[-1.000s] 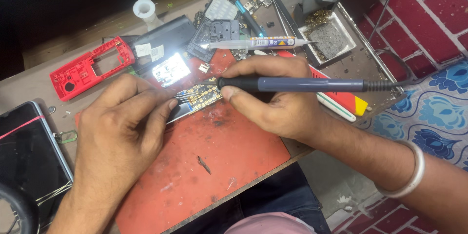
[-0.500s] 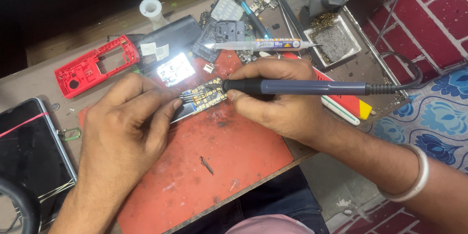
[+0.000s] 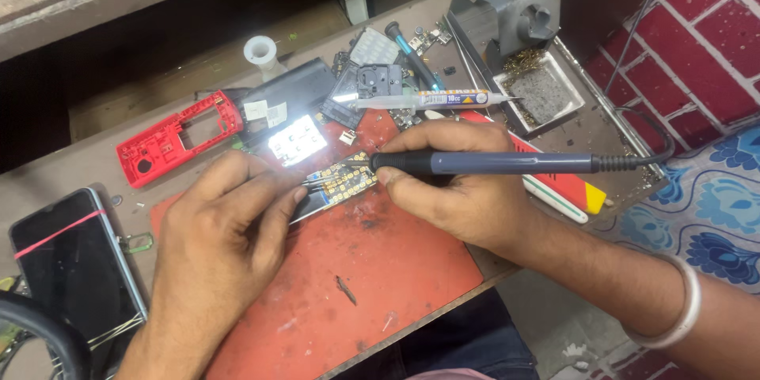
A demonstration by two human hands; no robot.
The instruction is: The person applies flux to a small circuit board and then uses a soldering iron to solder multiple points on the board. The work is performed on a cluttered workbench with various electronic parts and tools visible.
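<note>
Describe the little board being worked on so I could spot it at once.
Start at the red work mat covering the middle of the bench. At its upper edge, between the left hand and the right hand holding the dark soldering iron, lies the small circuit board. It alone is dotted with gold pads, just below a glowing white panel.

A dark blue soldering iron (image 3: 483, 163) lies over a gold-dotted circuit board (image 3: 342, 182) on a rust-red mat (image 3: 348, 277). Nearby are a bright red phone frame (image 3: 170, 138), a black phone (image 3: 67, 265) with a red band, and blue-flowered cloth (image 3: 712, 214).
</note>
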